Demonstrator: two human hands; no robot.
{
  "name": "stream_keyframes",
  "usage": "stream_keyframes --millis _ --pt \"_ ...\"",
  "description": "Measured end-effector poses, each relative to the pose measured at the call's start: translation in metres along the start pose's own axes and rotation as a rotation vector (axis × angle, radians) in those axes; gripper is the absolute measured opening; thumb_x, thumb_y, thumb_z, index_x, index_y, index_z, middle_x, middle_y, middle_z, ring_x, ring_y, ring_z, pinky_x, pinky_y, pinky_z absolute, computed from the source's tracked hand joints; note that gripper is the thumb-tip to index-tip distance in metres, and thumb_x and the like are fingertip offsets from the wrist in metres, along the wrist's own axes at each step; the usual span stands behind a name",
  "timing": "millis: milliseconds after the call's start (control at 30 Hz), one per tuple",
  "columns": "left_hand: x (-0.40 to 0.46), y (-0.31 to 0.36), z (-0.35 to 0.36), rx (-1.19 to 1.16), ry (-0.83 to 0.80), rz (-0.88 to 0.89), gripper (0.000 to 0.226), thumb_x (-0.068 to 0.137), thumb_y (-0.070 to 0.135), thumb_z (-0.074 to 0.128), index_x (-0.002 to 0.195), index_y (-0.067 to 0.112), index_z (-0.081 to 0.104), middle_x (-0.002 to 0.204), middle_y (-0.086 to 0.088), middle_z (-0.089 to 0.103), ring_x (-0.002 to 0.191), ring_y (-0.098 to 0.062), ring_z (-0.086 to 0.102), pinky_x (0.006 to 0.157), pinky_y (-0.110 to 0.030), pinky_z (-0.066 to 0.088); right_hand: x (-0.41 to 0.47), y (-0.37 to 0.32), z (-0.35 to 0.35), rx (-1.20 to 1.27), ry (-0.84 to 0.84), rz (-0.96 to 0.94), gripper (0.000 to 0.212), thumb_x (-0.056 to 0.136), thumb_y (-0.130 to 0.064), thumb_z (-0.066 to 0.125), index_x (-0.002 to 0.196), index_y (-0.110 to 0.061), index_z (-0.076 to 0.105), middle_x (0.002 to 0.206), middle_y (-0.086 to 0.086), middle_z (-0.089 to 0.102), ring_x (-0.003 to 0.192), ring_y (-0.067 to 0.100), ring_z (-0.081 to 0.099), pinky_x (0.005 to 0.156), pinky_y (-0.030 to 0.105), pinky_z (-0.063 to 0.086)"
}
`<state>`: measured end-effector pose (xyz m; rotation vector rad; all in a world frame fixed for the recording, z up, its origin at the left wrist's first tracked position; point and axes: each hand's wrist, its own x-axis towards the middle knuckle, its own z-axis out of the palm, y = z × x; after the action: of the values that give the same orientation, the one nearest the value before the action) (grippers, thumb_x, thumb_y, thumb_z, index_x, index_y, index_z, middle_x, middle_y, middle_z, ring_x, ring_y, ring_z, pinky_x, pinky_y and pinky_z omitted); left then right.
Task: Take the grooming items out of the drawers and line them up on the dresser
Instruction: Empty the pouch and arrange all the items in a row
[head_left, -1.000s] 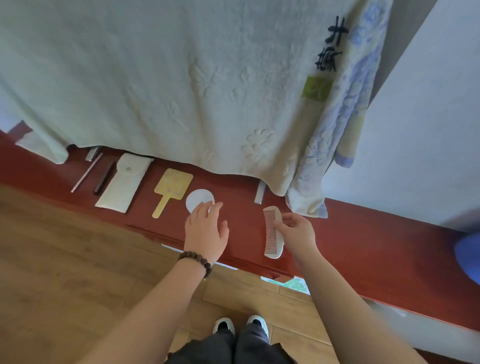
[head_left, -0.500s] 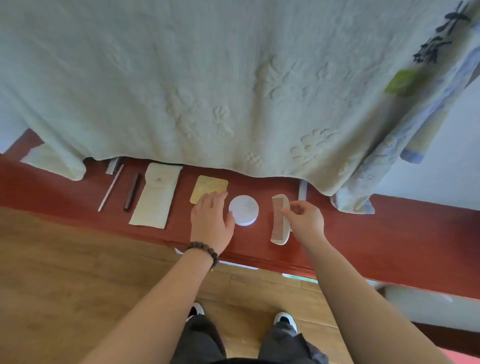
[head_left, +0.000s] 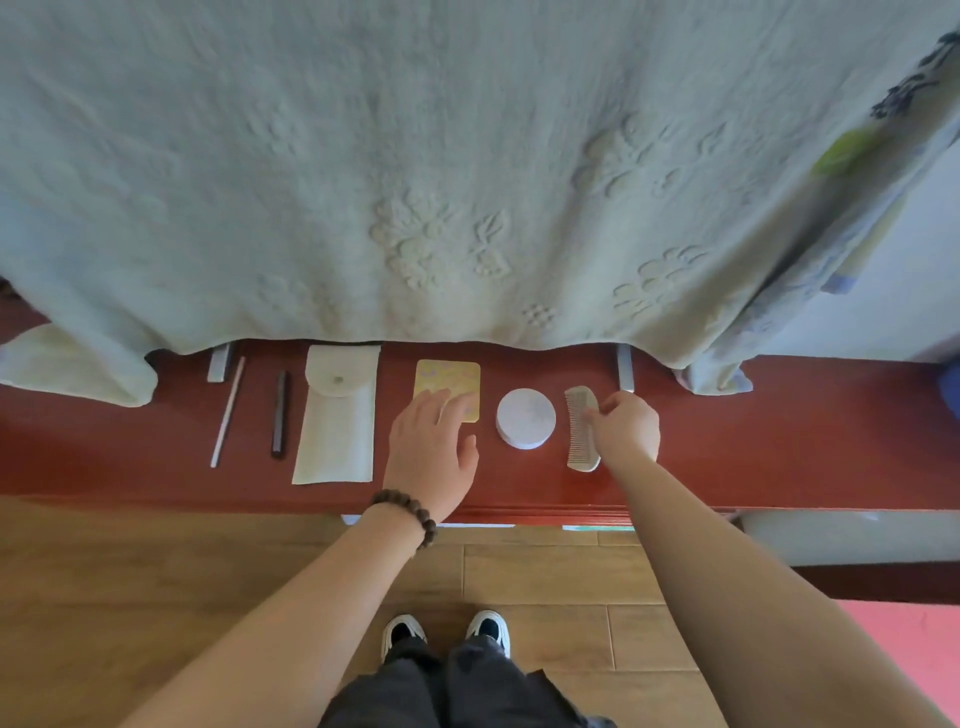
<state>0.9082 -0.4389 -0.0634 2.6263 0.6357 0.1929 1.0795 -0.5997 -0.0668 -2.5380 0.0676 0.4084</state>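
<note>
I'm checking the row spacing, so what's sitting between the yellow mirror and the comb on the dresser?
In the head view, the round white case lies between the yellow mirror and the comb, apart from both, on the red dresser top.

Comb (head_left: 581, 431), round tin (head_left: 525, 418), yellow mirror (head_left: 448, 382), pouch (head_left: 336, 421) lined on dresser (head_left: 779, 441).

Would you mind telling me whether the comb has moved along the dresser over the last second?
Yes. The comb, pinched by the right hand, was well clear of the round white tin a second ago; now it lies close beside it, nearer the row.
</note>
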Motion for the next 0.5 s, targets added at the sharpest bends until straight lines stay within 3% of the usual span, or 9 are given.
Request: stream_keyframes --millis 100,167,233,333,500 --pt "-0.001 -0.002 -0.001 -0.016 0.005 -0.017 0.041 0.088 0.022 0.055 0.128 0.018 0.050 0.133 -0.006 0.054 0.130 -0.030 0.042 0.105 -0.049 0.038 -0.009 0.010 0.001 -0.095 0.071 -0.119 0.024 0.090 -0.030 0.058 0.105 -0.010 0.059 0.116 0.010 0.054 0.101 0.030 0.053 0.080 0.038 0.046" --pt "-0.002 -0.001 -0.003 -0.022 0.017 -0.008 0.041 0.087 0.020 0.057 0.127 0.016 0.051 0.131 -0.007 0.055 0.129 -0.031 0.044 0.104 -0.049 0.039 -0.022 0.023 0.005 -0.174 0.123 -0.356 0.039 0.092 -0.033 0.050 0.122 -0.009 0.056 0.130 0.013 0.050 0.119 0.034 0.046 0.094 0.043 0.043" --pt "-0.002 -0.002 -0.005 -0.024 0.030 -0.003 0.040 0.086 0.019 0.059 0.125 0.015 0.052 0.128 -0.008 0.057 0.126 -0.032 0.047 0.103 -0.049 0.041 -0.039 0.036 0.013 -0.307 0.044 -0.549 0.054 0.094 -0.036 0.044 0.143 -0.013 0.038 0.153 0.010 0.032 0.141 0.033 0.026 0.114 0.043 0.026" --pt "-0.003 -0.003 -0.006 -0.025 0.031 -0.040 0.040 0.086 0.019 0.060 0.125 0.014 0.053 0.130 -0.010 0.056 0.127 -0.034 0.046 0.103 -0.050 0.041 -0.055 0.051 0.023 -0.542 -0.179 -0.555 0.065 0.099 -0.047 0.027 0.153 -0.018 0.003 0.161 -0.003 -0.008 0.148 0.016 -0.011 0.121 0.040 -0.004" --pt "-0.007 0.001 -0.002 -0.011 0.011 -0.064 0.041 0.087 0.020 0.059 0.127 0.014 0.052 0.133 -0.009 0.054 0.129 -0.032 0.044 0.105 -0.048 0.039 -0.045 0.054 0.021 -0.636 -0.246 -0.497 0.067 0.099 -0.052 0.014 0.152 -0.015 -0.003 0.161 -0.003 -0.011 0.147 0.012 -0.015 0.120 0.044 -0.005"
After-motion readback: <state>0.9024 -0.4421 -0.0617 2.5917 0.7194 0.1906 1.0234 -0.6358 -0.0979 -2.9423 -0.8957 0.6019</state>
